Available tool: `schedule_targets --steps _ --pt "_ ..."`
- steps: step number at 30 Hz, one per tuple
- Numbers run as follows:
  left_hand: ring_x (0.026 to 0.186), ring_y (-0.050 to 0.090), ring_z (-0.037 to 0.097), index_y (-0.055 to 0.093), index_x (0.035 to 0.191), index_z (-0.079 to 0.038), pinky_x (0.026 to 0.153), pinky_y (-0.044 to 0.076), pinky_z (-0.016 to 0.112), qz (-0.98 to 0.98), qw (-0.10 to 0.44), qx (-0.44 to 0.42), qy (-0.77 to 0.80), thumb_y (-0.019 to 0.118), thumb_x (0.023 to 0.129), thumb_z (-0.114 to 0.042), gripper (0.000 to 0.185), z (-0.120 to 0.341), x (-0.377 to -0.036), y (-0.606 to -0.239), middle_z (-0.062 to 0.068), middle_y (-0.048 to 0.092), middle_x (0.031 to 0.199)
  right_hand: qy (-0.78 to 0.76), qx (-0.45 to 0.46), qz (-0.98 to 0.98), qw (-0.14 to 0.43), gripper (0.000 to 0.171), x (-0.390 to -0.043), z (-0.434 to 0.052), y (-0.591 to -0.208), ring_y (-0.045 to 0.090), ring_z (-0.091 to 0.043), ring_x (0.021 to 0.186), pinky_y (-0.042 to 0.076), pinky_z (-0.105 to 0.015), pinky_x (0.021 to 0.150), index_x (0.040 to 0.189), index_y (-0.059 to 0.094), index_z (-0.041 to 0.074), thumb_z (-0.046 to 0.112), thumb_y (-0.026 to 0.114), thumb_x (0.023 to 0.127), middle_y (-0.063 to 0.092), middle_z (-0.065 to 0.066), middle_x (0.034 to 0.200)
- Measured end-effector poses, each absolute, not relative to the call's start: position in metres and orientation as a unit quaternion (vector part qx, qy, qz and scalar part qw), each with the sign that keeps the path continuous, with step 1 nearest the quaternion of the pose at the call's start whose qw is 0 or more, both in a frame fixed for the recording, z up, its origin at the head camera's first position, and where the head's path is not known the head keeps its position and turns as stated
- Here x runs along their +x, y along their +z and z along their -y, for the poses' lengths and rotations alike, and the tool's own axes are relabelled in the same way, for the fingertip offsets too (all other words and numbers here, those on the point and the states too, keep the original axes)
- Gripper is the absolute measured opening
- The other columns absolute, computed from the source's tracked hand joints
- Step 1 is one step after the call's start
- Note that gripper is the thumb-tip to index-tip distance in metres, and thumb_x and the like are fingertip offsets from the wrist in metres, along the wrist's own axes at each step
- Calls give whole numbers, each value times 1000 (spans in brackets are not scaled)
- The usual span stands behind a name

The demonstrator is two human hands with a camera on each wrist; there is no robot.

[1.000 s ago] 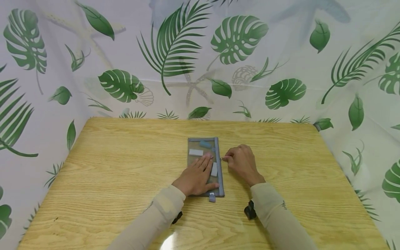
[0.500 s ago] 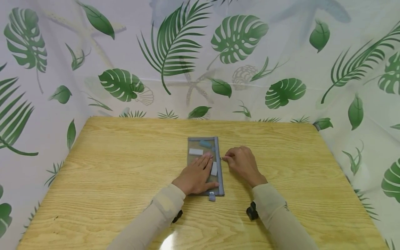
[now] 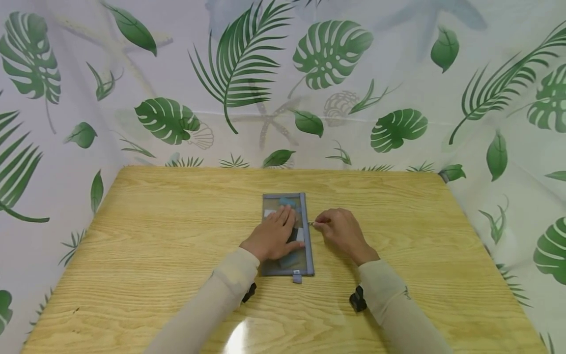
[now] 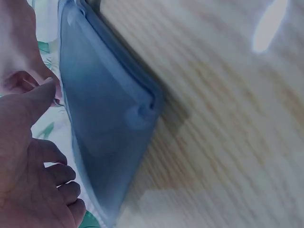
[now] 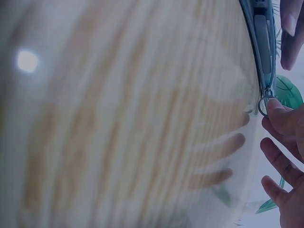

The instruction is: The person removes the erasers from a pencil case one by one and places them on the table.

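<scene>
We slid left hand, fingers straight, toward 12 over the mesh zip pouch; hold-down likely sits higher. Right hand pinches pull ring at 3 o'clock.

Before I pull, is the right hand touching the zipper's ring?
Touching: the right wrist view shows the right hand pinching the zipper ring, the thumb pressed against it.

Long pale-beige sleeves, small dark marking on the right one — black, blocky wrist cameras
</scene>
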State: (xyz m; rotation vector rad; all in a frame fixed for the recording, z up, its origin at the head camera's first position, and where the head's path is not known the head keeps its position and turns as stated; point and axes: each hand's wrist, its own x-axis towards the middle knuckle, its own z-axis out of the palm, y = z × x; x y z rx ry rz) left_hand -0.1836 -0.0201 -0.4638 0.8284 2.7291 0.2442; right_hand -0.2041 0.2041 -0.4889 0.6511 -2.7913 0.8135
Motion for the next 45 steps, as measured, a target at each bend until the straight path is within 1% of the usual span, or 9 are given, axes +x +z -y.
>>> schedule_targets --steps 8,18,25,32,40,45 --pt "155 4 28 11 162 0 125 11 42 -943 159 269 111 41 105 -56 85 18 -194 -473 18 4 168 269 209 938 70 9 -202 -204 -490 67 -28 87 56 -47 80 93 81 6 14 78 90 76 -5 92" --pt "155 2 28 9 162 -1 126 8 41 -944 172 263 100 40 105 -59 87 16 -194 -476 17 1 168 263 207 940 71 9 -201 -204 -491 67 -25 82 56 -44 75 91 81 7 16 79 90 76 -3 88" --pt "156 3 28 11 162 0 126 9 41 -944 174 262 101 41 104 -59 87 17 -195 -475 17 2 168 259 204 941 80 9 -203 -202 -491 68 -24 81 56 -45 76 87 81 8 16 79 90 76 -3 85" --pt "156 2 27 11 162 0 126 9 40 -945 176 264 84 39 105 -59 86 15 -194 -473 17 2 168 254 190 944 94 10 -206 -202 -494 66 -23 78 55 -42 70 83 79 9 16 79 90 73 -1 80" --pt "156 2 26 11 162 -1 126 9 40 -945 177 261 81 39 105 -59 86 15 -193 -473 16 1 168 271 192 939 86 10 -210 -202 -492 66 -21 75 55 -40 66 82 78 10 15 78 91 73 -1 81" --pt "156 4 27 13 161 0 125 11 41 -945 172 265 81 39 105 -59 86 16 -193 -471 18 3 168 256 195 943 87 11 -213 -201 -488 66 -20 73 54 -40 66 81 77 10 16 79 90 73 -1 79"
